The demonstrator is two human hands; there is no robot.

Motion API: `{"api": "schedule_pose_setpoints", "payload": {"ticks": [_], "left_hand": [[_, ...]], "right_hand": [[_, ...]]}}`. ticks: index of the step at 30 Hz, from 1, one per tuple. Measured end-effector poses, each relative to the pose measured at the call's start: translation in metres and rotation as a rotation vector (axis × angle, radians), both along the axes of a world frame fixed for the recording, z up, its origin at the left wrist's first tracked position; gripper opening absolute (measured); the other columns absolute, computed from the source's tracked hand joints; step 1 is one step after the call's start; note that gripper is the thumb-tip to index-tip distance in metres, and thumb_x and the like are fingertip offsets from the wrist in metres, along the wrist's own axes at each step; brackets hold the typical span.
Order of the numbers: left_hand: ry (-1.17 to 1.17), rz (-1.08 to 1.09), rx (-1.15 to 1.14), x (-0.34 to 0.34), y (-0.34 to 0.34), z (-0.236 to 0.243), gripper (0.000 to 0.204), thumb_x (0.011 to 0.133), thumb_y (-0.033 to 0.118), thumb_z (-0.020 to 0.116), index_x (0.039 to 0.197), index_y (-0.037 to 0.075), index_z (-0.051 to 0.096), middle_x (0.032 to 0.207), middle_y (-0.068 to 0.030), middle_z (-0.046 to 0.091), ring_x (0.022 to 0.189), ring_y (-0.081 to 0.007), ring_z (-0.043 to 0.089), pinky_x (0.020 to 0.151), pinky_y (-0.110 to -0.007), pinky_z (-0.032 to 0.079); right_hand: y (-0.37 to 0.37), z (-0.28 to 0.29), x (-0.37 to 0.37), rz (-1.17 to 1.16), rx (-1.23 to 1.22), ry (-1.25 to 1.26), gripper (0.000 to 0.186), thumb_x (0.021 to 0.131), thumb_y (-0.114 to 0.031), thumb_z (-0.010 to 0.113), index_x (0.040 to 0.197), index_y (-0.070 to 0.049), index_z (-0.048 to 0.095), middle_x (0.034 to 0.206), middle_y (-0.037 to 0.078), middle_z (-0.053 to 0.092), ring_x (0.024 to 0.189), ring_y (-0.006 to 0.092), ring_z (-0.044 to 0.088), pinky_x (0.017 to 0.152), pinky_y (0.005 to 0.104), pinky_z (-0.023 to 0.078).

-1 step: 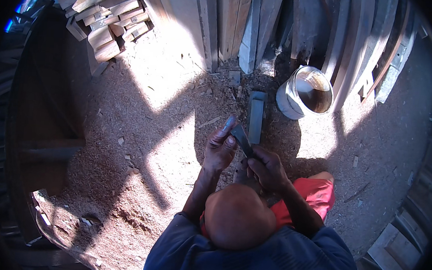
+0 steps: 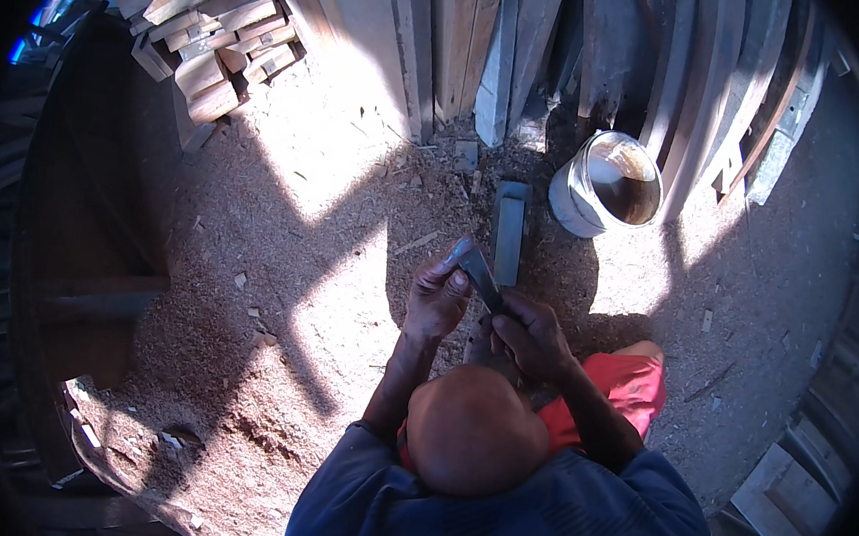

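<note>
My left hand pinches the upper end of a dark flat metal blade, with the thumb and fingers at its tip. My right hand is closed round the blade's lower part. The blade is tilted, its top toward the upper left. Just beyond my hands a long grey rectangular block, apparently a sharpening stone, lies on the shaving-covered ground. To its upper right stands a white bucket with murky contents.
Stacked timber offcuts lie at the upper left. Long planks stand along the back and right. A dark structure is at the left. Wood shavings cover the sunlit, shadow-streaked ground. More boards lie at the lower right.
The fingertips of my left hand have shifted very slightly down and to the right at the blade's tip. My right hand and everything around look the same.
</note>
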State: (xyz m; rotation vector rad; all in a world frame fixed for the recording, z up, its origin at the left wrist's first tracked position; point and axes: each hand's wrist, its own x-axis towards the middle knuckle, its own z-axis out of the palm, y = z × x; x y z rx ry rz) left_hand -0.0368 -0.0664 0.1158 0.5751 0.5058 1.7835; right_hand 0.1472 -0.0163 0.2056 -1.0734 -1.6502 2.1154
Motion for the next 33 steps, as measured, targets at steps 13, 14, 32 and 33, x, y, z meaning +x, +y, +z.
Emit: {"api": "schedule_pose_setpoints", "payload": {"ticks": [13,14,32,33], "left_hand": [[0.005,0.038,-0.125,0.003,-0.001,-0.011,0.043,0.101,0.012,0.069,0.143,0.007,0.063,0.140,-0.0158,0.066,0.122,-0.0283,0.067,0.105,-0.043,0.055],[-0.015,0.032,-0.130,0.004,-0.001,-0.012,0.043,0.100,0.009,0.069,0.142,0.005,0.063,0.140,-0.0152,0.066,0.124,-0.0257,0.066,0.107,-0.040,0.053],[1.093,-0.187,-0.118,0.027,0.158,0.062,0.050,0.094,0.009,0.078,0.142,0.008,0.063,0.131,-0.0107,0.069,0.120,-0.0200,0.065,0.101,-0.036,0.053],[1.188,-0.246,-0.038,0.040,0.187,0.069,0.050,0.094,0.010,0.078,0.142,0.008,0.063,0.131,-0.0105,0.070,0.121,-0.0187,0.066,0.100,-0.034,0.054]], "right_hand": [[-0.004,-0.006,-0.001,-0.055,-0.003,0.028,0.015,0.101,-0.008,0.053,0.105,0.001,0.065,0.084,0.005,0.069,0.071,0.0106,0.063,0.069,0.0312,0.053],[-0.004,-0.007,0.001,-0.059,0.000,0.032,0.015,0.101,-0.008,0.053,0.104,0.000,0.066,0.083,0.005,0.068,0.071,0.0106,0.063,0.068,0.0312,0.053],[0.011,-0.032,0.079,-0.393,-0.030,-0.095,0.029,0.101,-0.007,0.054,0.126,0.002,0.065,0.088,0.007,0.071,0.072,0.0119,0.064,0.067,0.0312,0.054],[0.009,-0.047,0.091,-0.429,-0.011,-0.109,0.030,0.101,-0.008,0.054,0.127,0.002,0.065,0.088,0.007,0.071,0.072,0.0120,0.064,0.067,0.0314,0.054]]}}
